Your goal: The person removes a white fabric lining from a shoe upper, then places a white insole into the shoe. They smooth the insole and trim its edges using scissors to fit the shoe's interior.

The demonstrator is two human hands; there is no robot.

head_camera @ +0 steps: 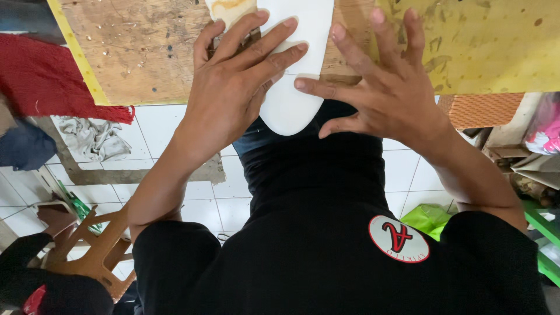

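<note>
White floor tiles show below a worn wooden board. A white sole lies on the board, its rounded end over the edge. My left hand presses flat on it, unclenched; my right hand rests spread beside it, thumb touching, gripping nothing.

Small craft workshop, likely home-based. Worn plywood workbench, scratched, stained yellow with dried glue. White sole-shaped cutout lying on bench (shoe-making sort of work). White tiled floor, patched with cement, cluttered: crumpled grey rag, red woven cloth, wooden stool, green plastic bag, stacked boxes and packages at right edge.
</note>
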